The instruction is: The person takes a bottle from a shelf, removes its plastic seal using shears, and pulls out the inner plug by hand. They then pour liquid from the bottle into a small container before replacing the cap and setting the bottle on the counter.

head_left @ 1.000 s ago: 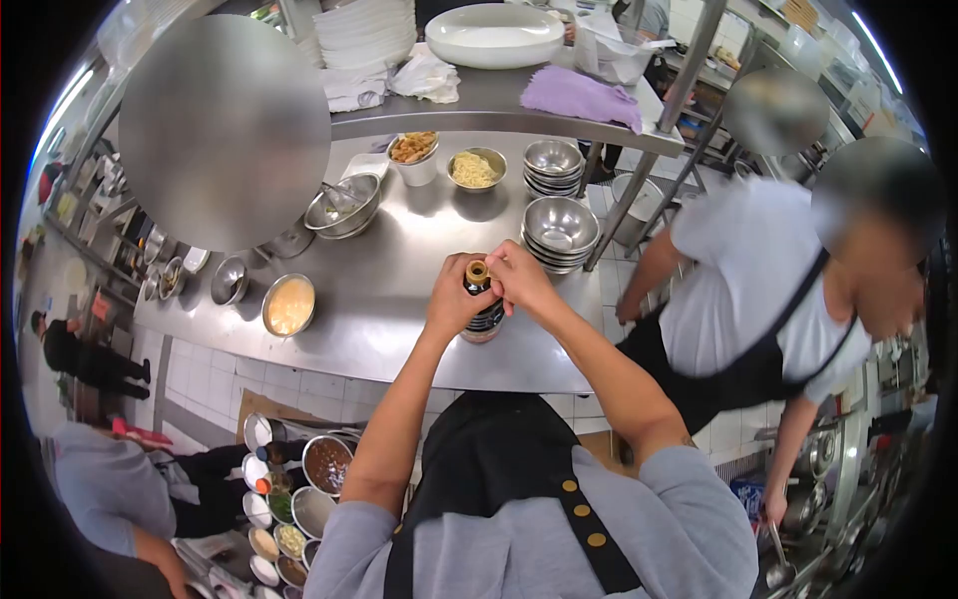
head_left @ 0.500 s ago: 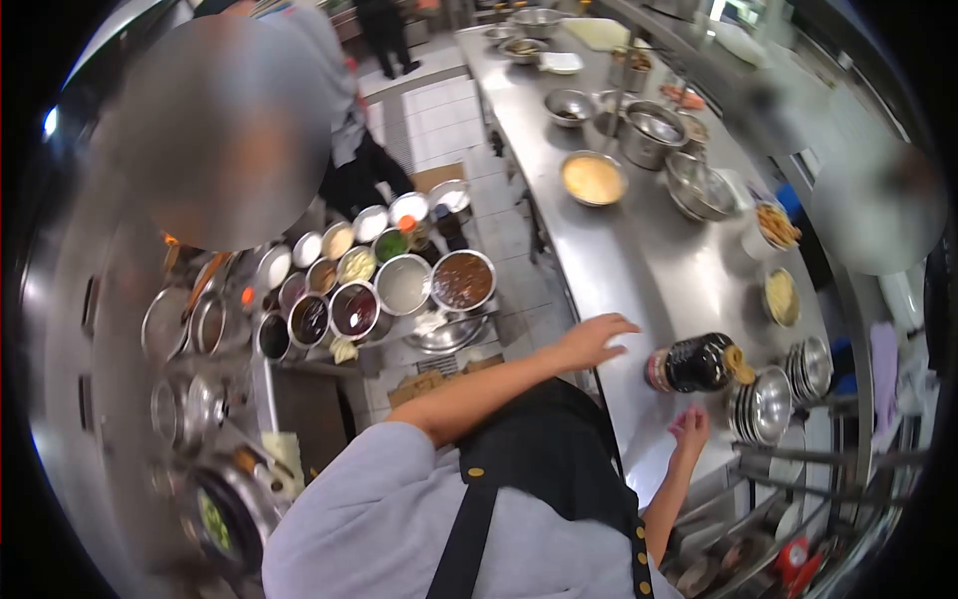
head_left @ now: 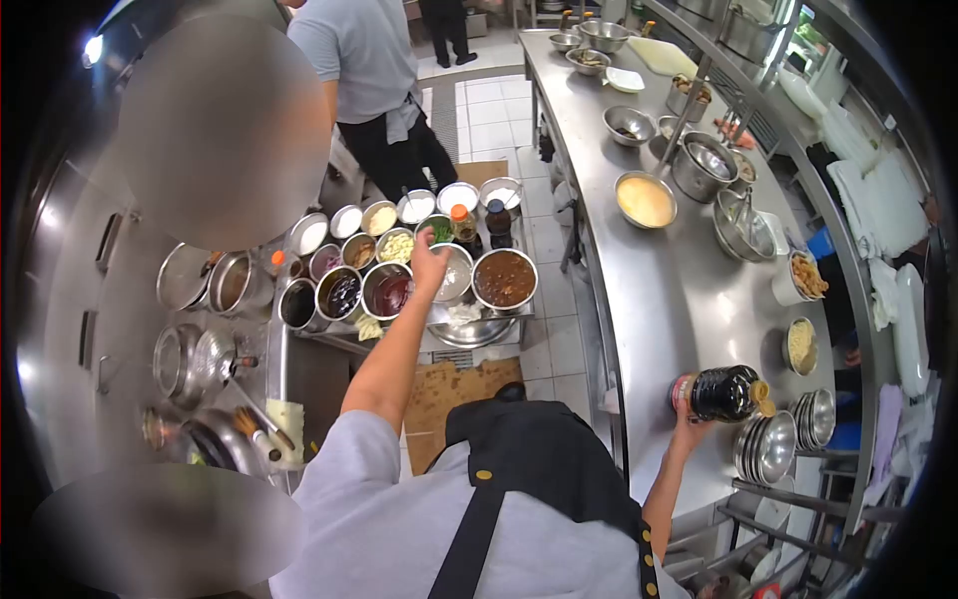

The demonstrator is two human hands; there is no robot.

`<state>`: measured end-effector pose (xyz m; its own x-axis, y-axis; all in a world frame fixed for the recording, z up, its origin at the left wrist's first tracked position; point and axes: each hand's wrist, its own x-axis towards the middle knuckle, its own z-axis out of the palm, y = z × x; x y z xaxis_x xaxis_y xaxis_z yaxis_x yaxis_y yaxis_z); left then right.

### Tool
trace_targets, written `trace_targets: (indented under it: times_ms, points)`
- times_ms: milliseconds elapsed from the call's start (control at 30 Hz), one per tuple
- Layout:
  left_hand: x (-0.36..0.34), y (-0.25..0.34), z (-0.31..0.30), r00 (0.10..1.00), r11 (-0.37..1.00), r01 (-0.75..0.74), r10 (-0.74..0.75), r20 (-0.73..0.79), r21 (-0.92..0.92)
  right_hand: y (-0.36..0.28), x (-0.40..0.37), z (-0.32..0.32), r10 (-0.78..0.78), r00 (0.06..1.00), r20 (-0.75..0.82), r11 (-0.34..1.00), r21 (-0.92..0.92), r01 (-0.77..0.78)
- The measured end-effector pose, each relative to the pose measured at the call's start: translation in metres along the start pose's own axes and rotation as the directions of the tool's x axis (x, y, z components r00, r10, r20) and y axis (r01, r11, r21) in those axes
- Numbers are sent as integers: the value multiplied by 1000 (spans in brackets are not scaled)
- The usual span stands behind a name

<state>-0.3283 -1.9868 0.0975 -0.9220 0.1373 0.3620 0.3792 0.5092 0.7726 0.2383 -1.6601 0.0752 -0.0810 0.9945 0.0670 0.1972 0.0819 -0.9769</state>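
My left hand [head_left: 429,264] is over the group of metal tubs, above a tub of pale liquid [head_left: 454,277] and close to the chopped greens [head_left: 435,230]; its fingers look spread and hold nothing. On the steel counter, my right hand [head_left: 689,423] has its fingers against the base end of a large dark sauce bottle [head_left: 725,394]. The bottle has a yellow cap. Beside the left hand are a tub of red sauce [head_left: 387,291], a tub of brown sauce [head_left: 504,280] and an orange-capped bottle [head_left: 463,224].
Stacked steel bowls [head_left: 766,448] stand near the dark bottle. A bowl of yellow liquid [head_left: 645,201] and other bowls are farther up the counter [head_left: 639,299]. A person [head_left: 371,80] stands beyond the tubs. Pans and ladles [head_left: 222,355] lie at the left.
My left hand has moved from the counter's edge leftward over the tubs. My right hand has come up to the dark bottle and taken hold of it. The view has shifted.
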Motion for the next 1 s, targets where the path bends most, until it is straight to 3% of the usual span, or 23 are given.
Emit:
trace_targets:
  times_ms: [100,167,267,300,367,433,567,633,700,800,833,900,933,967,1000]
  points:
    - [29,-4,6,999,1000,5,-7,42,27,-6,1,6,14,1000,-10,999,32,-14]
    - [42,-3,15,986,995,13,-30,166,99,-8,3,4,86,996,-35,996,2,-86]
    - [56,-12,32,955,988,44,-84,285,146,61,11,-23,54,997,-59,998,-38,-56]
    - [58,-15,38,938,982,44,-104,332,183,41,-1,-22,47,996,-73,998,-42,-51]
    - [62,-12,44,937,981,19,-86,339,195,-13,-40,-20,339,940,-41,920,-194,-340]
    - [65,-2,46,921,978,38,-115,373,207,8,-57,-29,417,906,69,897,-190,-398]
    - [66,-6,58,950,971,5,-79,301,238,5,-95,-16,424,899,108,887,-252,-387]
    - [68,-2,53,958,976,-24,-39,284,216,-6,-107,-6,399,897,191,876,-370,-311]
    - [71,4,47,974,984,-60,21,225,168,-33,-118,9,390,905,171,872,-384,-304]
    - [79,33,27,963,983,-125,87,255,137,-72,-119,33,213,907,362,893,-449,-31]
    - [76,49,19,954,968,-245,251,165,-59,-73,-116,34,139,915,379,872,-485,69]
    - [72,69,13,932,942,-335,334,143,-19,-117,-115,51,183,922,340,863,-505,16]
    - [61,106,-1,951,974,-218,228,208,-70,-122,-114,55,173,924,342,891,-454,1]
    - [58,115,1,921,942,-281,319,224,-183,-121,-110,55,-42,927,374,877,-430,213]
    - [47,129,2,892,887,-338,409,194,-313,-128,-109,58,-197,914,355,931,-224,288]
